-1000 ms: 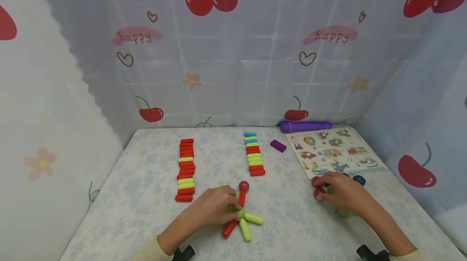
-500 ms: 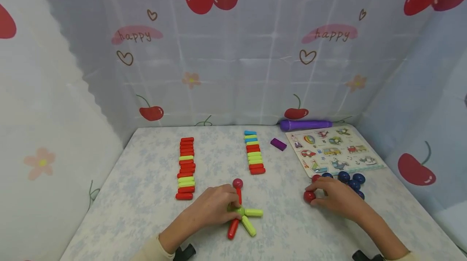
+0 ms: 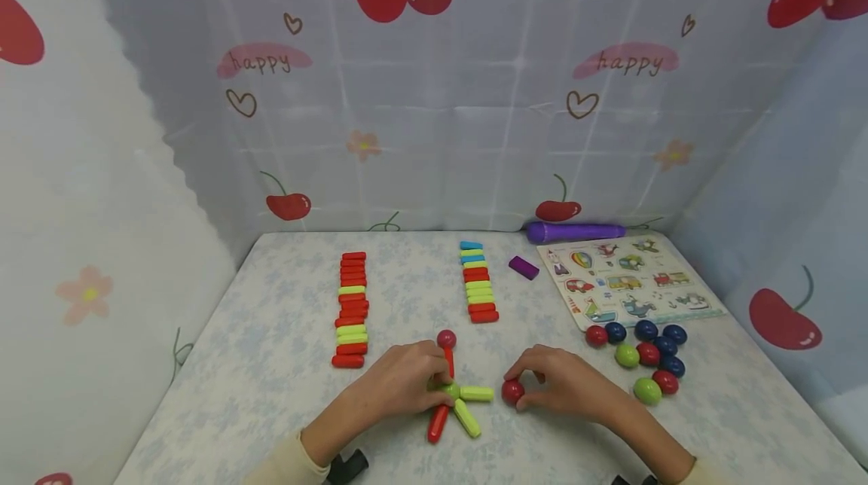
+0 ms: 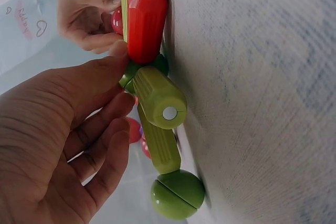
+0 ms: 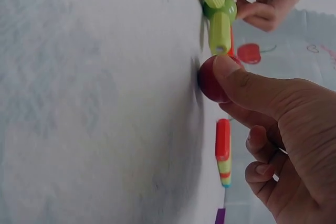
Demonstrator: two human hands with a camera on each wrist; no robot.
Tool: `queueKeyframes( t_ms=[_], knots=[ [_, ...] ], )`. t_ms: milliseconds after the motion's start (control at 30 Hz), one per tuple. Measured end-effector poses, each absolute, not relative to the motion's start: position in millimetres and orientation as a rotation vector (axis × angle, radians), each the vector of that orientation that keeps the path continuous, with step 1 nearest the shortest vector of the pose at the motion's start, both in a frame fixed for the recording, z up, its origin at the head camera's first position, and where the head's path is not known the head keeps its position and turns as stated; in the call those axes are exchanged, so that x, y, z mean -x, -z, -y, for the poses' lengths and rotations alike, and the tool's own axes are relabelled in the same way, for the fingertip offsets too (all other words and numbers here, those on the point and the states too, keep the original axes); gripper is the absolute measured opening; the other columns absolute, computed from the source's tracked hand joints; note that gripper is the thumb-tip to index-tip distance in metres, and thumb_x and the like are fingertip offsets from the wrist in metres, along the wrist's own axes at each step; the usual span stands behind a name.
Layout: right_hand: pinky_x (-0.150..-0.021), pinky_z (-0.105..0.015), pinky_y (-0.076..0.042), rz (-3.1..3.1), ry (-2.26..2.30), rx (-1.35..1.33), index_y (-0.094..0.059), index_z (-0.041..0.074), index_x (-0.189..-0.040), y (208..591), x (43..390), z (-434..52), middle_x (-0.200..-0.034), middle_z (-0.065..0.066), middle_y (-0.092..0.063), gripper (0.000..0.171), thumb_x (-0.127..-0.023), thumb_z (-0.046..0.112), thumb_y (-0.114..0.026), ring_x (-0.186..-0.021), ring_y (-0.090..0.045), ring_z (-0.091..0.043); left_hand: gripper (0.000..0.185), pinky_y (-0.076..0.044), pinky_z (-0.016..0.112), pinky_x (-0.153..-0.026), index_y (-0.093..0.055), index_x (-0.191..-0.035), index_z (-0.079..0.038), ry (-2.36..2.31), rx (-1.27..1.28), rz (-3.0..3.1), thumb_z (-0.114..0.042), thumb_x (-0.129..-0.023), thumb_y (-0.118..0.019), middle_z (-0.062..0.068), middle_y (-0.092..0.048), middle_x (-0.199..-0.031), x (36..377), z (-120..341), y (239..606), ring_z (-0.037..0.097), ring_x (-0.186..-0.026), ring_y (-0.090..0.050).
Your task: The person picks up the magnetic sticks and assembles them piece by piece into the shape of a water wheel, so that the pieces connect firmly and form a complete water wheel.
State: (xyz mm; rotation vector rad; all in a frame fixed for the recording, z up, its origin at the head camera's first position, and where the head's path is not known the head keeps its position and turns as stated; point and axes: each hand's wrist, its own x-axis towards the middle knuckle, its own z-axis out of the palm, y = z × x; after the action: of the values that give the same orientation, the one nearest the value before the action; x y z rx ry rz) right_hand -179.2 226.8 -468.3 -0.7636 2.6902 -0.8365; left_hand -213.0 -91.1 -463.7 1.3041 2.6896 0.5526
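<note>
Head view showed the left hand (image 3: 400,383) curled over the hub of a small star of sticks (image 3: 456,404) at about 6 o'clock on the table (image 3: 271,364), fingertips pinching at the green ball (image 3: 448,391) where the sticks met. From that hub a red stick with a dark red ball on top ran toward 12 o'clock, a green stick pointed to 3 o'clock, another green one to 5 o'clock and a red one to 7 o'clock. The right hand (image 3: 566,387) pinched a red ball (image 3: 512,391) between thumb and fingers, resting it on the table just beside the free end of the 3 o'clock green stick; whether they touched could not be told from this view. On the right wrist camera the thumb lay over the red ball (image 5: 212,80), which sat right at the tip of that green stick.

A cluster of loose balls (image 3: 644,357), blue, red and green, lay at 3 o'clock of the right hand, below a picture puzzle board (image 3: 627,282). Two rows of sticks (image 3: 351,309) lay toward 11 and 12 o'clock, with a purple block (image 3: 524,267) and a purple pen (image 3: 575,231) farther back.
</note>
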Motion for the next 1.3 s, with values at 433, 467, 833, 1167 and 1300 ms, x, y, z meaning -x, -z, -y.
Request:
queueKeyframes(
  t_ms=[433,467,833,1167,1300],
  knots=[
    [-0.078,-0.025,-0.055,-2.741,0.872,0.816,-0.078,0.036,-0.121,476.9,181.5,-215.1,-0.114,0.022,-0.070,0.032,-0.091,0.032,-0.089,-0.095,-0.060,-0.003,0.020,-0.046,0.015,-0.063,-0.083,-0.095,-0.022,-0.569,-1.314,-2.695,-0.037,-0.086,-0.093,-0.018,-0.063,-0.083,214.3,92.3,465.7,-0.002,-0.075,-0.050],
    [-0.078,-0.025,-0.055,-2.751,0.867,0.815,-0.078,0.036,-0.121,477.8,182.3,-214.8,-0.115,0.022,-0.070,0.032,-0.091,0.031,-0.088,-0.095,-0.060,-0.003,0.021,-0.046,0.015,-0.064,-0.083,-0.095,-0.022,-0.568,-1.315,-2.694,-0.037,-0.086,-0.094,-0.017,-0.063,-0.084,214.4,92.3,465.9,-0.001,-0.075,-0.050],
    [-0.099,-0.043,-0.059,-2.836,0.773,0.829,-0.077,0.026,-0.127,480.6,200.8,-204.1,-0.123,0.017,-0.073,0.036,-0.095,0.010,-0.083,-0.117,-0.067,-0.010,0.023,-0.047,0.015,-0.064,-0.083,-0.096,-0.022,-0.544,-1.292,-2.701,-0.040,-0.085,-0.094,-0.018,-0.065,-0.084,214.6,90.2,467.4,-0.003,-0.071,-0.052],
    [-0.081,-0.026,-0.056,-2.829,0.799,0.792,-0.075,0.022,-0.134,479.4,213.2,-196.8,-0.129,0.010,-0.073,0.041,-0.095,0.010,-0.083,-0.096,-0.060,-0.007,0.025,-0.048,0.014,-0.066,-0.085,-0.099,-0.023,-0.547,-1.311,-2.704,-0.041,-0.085,-0.093,-0.017,-0.066,-0.087,214.6,90.4,465.1,-0.004,-0.074,-0.053],
    [-0.071,-0.024,-0.051,-2.871,0.783,0.762,-0.075,0.019,-0.134,474.1,212.8,-212.1,-0.126,0.004,-0.074,0.040,-0.096,0.013,-0.083,-0.086,-0.055,-0.005,0.024,-0.048,0.014,-0.067,-0.085,-0.103,-0.024,-0.537,-1.348,-2.692,-0.041,-0.086,-0.092,-0.015,-0.067,-0.091,215.2,94.6,462.7,-0.003,-0.078,-0.053]
  ],
)
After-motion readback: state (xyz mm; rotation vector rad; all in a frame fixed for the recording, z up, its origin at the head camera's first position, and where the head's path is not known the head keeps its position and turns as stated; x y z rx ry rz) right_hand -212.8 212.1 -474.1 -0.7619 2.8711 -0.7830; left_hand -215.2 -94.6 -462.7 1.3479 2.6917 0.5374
